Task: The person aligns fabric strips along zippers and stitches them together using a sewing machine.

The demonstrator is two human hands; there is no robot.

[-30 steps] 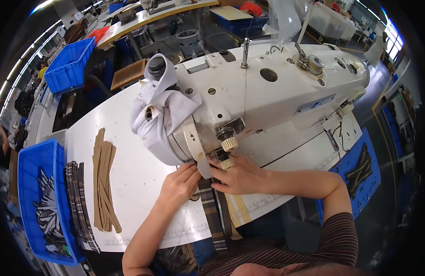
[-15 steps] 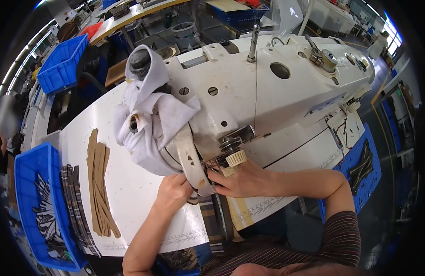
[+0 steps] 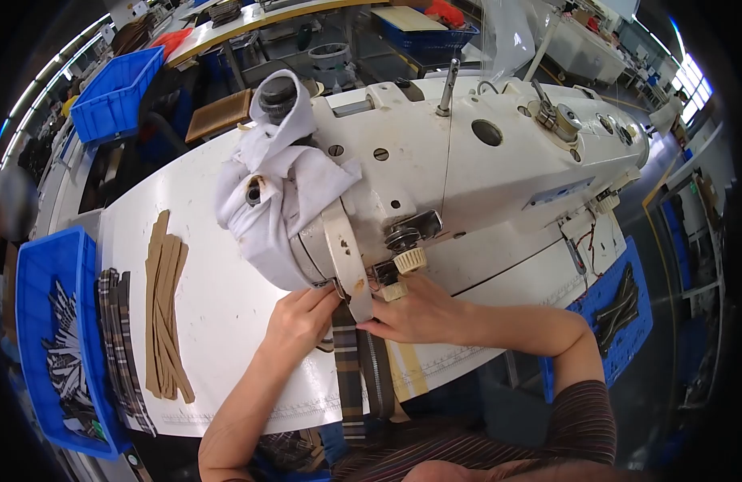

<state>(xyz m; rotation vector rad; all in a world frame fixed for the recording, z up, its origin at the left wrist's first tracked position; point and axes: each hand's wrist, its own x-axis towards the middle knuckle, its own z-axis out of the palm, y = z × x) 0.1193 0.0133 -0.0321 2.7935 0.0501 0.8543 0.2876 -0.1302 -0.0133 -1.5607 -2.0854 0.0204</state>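
Under the head of a white sewing machine [image 3: 483,153], a plaid fabric strip [image 3: 349,377] and a dark zipper [image 3: 377,373] hang side by side over the table edge. My left hand [image 3: 301,321] is left of the needle area, its fingers pinched together at the top of the plaid strip. On the other side, my right hand [image 3: 419,312] has thumb and fingers closed at the upper end of the zipper. The machine's white lever [image 3: 347,257] stands between the hands and hides some fingertips. A white cloth [image 3: 278,193] is wrapped around the machine's end.
Tan strips [image 3: 163,313] and folded plaid pieces [image 3: 120,345] lie on the table's left. Beside them stands a blue bin [image 3: 33,321] with striped scraps. A blue tray [image 3: 632,317] with dark zippers is at the right. A measuring scale runs along the table's front edge.
The view has shifted slightly. More of the plaid strip and zipper now shows below the hands. Both hands stay beside the needle area.
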